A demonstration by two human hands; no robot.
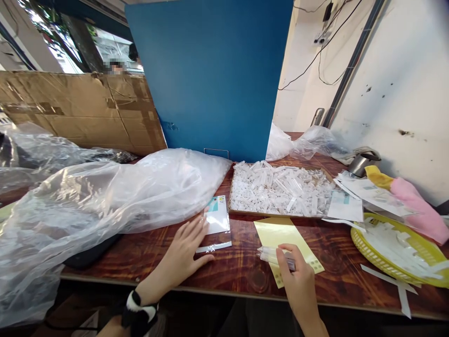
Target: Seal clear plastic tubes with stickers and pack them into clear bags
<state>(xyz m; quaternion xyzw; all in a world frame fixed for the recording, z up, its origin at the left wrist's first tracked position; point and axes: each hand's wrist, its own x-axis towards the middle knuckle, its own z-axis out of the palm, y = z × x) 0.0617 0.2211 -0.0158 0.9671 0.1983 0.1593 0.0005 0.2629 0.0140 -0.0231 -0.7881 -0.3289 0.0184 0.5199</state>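
My left hand lies with fingers stretched out on the left edge of a clear plastic packet, which has a white card with teal and yellow print inside. The white strip at the packet's near end lies by my thumb. My right hand is closed around a small clear plastic bundle, perhaps clear tubes; its exact kind is hard to make out. Beneath that hand is a pale yellow sheet with rows of round dots along its near edge. A shallow tray of small white and clear pieces stands beyond it.
A large translucent plastic bag covers the left side of the table. At the right sit a yellow basket with white strips, a metal cup and a pink cloth. A blue panel and cardboard stand behind.
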